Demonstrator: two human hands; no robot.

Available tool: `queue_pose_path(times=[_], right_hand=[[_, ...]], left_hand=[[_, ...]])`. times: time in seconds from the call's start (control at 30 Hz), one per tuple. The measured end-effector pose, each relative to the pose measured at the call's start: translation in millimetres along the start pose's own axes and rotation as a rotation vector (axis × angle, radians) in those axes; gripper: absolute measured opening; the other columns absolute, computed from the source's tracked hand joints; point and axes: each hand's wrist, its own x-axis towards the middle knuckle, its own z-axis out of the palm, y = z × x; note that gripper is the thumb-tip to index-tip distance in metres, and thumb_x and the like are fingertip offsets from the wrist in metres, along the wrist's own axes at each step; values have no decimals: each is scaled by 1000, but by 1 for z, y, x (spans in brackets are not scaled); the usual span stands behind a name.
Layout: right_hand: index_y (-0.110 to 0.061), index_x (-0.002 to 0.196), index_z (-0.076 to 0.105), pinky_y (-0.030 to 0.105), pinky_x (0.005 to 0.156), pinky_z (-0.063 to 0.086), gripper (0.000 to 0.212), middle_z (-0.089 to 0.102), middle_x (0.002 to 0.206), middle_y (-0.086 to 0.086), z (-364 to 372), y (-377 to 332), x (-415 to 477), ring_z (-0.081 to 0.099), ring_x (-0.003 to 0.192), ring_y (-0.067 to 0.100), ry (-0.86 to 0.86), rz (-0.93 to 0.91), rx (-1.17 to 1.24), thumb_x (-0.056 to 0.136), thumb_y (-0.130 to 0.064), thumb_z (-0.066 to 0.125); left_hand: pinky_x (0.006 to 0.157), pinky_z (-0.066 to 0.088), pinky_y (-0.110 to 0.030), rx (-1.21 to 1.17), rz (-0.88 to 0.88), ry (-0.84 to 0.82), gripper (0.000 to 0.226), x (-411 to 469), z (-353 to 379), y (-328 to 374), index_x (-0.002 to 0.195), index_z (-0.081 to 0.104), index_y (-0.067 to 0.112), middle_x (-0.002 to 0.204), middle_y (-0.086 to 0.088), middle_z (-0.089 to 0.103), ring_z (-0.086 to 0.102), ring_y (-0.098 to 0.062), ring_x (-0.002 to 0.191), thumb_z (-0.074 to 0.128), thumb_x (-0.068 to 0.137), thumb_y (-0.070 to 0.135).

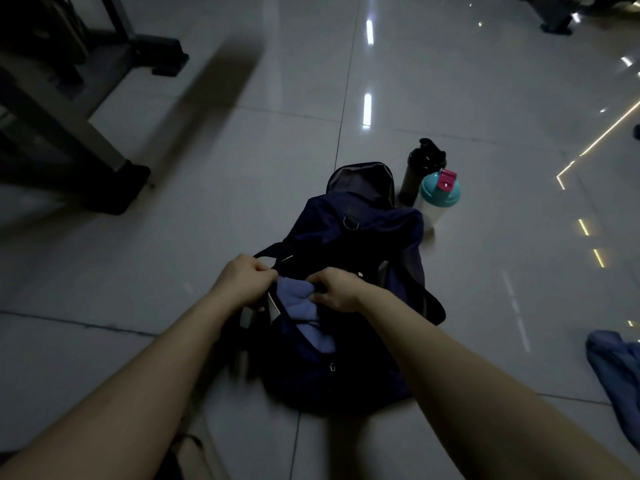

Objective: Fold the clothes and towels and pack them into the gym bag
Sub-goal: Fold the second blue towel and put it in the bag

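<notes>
A person's 2 bare forearms reach out over a tiled floor (173,254) to a dark navy bag (363,237) lying lengthwise away from the camera, in dim light. The left hand (247,280) has its fingers curled tight round the left rim of the bag's open top. The right hand (337,289), fingers also curled, grips the opposite rim and touches a blue cloth (298,299) that sits inside the opening. A crumpled blue garment (613,372) lies on the floor at the right edge, well apart from the bag. Just beyond the bag's far end stand 2 bottles, touching: a teal-lidded one (440,192) with a pink cap and a black one (420,168). A dark metal frame (69,133) fills the far left corner.
</notes>
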Motion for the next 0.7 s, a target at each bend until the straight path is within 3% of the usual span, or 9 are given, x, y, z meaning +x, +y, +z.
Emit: queue_pose_path(times=[0.07,0.13,0.2,0.27,0.33,0.4,0.47,0.57,0.7], right_hand=[[-26,126,65,46,97,43,34,59,122,11,10,0,0,53,116,33,139,68,-228,96,-41,60],[-17,100,72,42,80,44,25,59,102,12,19,-7,-8,57,97,34,393,80,-413,86,-38,71],[-13,75,63,36,62,41,11,53,80,10,31,-12,-18,56,72,32,547,4,-377,76,-23,69],[-13,82,61,38,62,43,22,51,81,10,43,-18,-30,53,71,31,482,-95,-268,81,-27,45],[-18,111,62,42,74,44,45,59,101,11,50,-23,-46,54,89,33,361,-116,-293,89,-41,29],[-20,138,50,47,93,42,49,58,132,12,53,-26,-59,53,114,36,270,-96,-276,100,-42,28],[-19,153,35,47,114,29,51,39,157,13,52,-30,-65,38,140,35,176,-58,-126,106,-40,30],[-20,158,25,42,124,13,56,22,166,9,44,-32,-65,20,152,25,10,-39,81,108,-43,29],[-18,142,52,42,112,36,49,53,147,10,33,-19,-80,48,133,26,136,-33,287,100,-34,33]], left_hand=[[51,37,-28,185,74,130,34,0,5,0,52,48,11,51,-3,50,51,-23,52,65,80,17],[57,42,-29,240,106,221,19,0,10,2,64,61,10,63,-4,62,60,-26,65,70,76,21],[64,48,-30,227,118,245,12,1,13,5,72,63,14,72,-4,66,62,-27,72,73,73,21],[68,51,-30,228,118,219,11,2,12,6,73,64,17,76,-3,68,64,-26,75,74,72,22],[66,49,-28,240,128,184,7,4,9,5,73,66,19,75,-1,69,66,-24,76,73,74,21],[63,44,-25,236,154,176,4,3,5,3,75,70,21,73,2,69,66,-22,75,73,77,21],[62,41,-25,196,203,223,2,-3,6,2,78,72,20,69,4,67,65,-19,71,72,80,21],[58,43,-24,85,274,279,3,-16,17,2,79,72,18,64,3,65,64,-14,64,73,82,20],[63,44,-27,78,194,174,20,-20,45,3,77,66,19,69,4,65,63,-16,68,82,76,31]])
